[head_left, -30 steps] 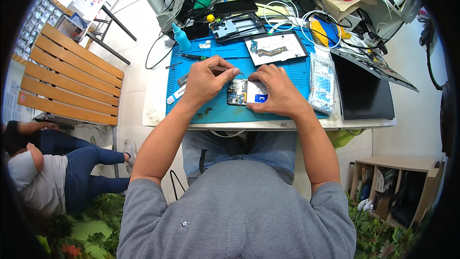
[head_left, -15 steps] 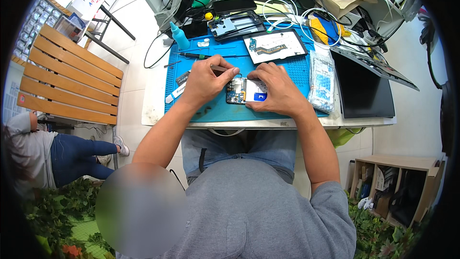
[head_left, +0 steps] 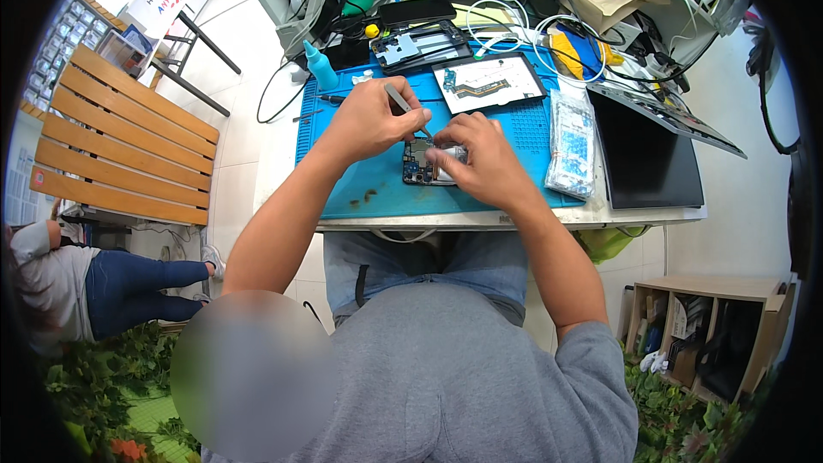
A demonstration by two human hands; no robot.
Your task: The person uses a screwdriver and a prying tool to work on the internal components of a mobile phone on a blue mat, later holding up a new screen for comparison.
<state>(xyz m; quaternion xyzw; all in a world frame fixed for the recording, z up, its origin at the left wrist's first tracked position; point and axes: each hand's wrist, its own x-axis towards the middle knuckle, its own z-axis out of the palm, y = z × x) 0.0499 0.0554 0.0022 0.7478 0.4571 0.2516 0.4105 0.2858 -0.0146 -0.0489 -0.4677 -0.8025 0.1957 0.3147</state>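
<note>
I have a slim, grey metal hand tool — tweezers, by its look — pinched between the thumb and fingers of my left hand, its narrow end slanting down to the upper edge of the opened phone, a small dark frame with bare circuitry. That phone lies on the blue silicone work mat, right in front of me, near the mat's front edge. My right hand is curled over the phone's right part, fingers bent at the top and thumb lying across its face. I cannot tell whether that thumb presses or only hovers, nor whether those fingertips grip something small.

To do this fine work well, I judge, my right hand should brace the phone by its rim, so it can't skid on the mat. The tool wants a low slant and a light touch: a hard jab could scratch the board or tear a thin connector. My thumb covers part of the work, so shifting it aside would give me a clearer view of the tip. The black-framed panel with a white inner face lies just beyond my fingers — I'd mind my knuckles there.
</note>
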